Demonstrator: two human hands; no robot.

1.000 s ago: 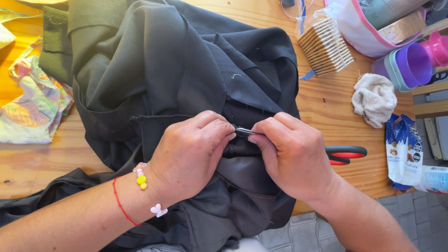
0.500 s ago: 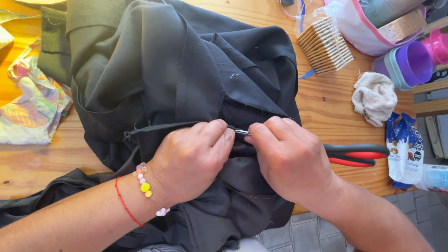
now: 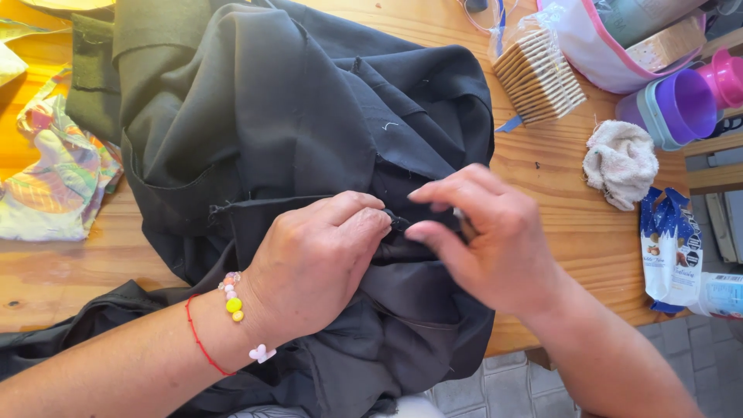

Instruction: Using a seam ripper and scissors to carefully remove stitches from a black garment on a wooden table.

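While the black garment [image 3: 309, 131] lies bunched across the wooden table [image 3: 565, 224], both hands work at one spot near its middle, where a seam or edge runs as a raised ridge from the left. The left hand [image 3: 321, 259] presses down on the cloth with its fingers curled together and the fingertips [image 3: 375, 220] pinching a small fold, apparently to hold the fabric taut and steady at the working point. The right hand [image 3: 495, 240] sits just beside it, thumb and forefinger drawn towards each other just above the same fold; whether they grip a small tool, a thread or nothing cannot be told, as the view is blurred there. A red cord and a beaded bracelet [image 3: 232, 302] sit on the left wrist. The garment's lower part hangs over the near table edge towards the person, which keeps the worked area close and flat. Set well apart on the right, out of the way of the cloth, are a wrapped stack of crackers [image 3: 542, 70], a crumpled white rag [image 3: 619, 162], purple cups [image 3: 681, 104] and a blue-and-white packet [image 3: 669, 248]. A patterned, multicoloured cloth [image 3: 50, 186] lies at the left, partly under the garment's edge.
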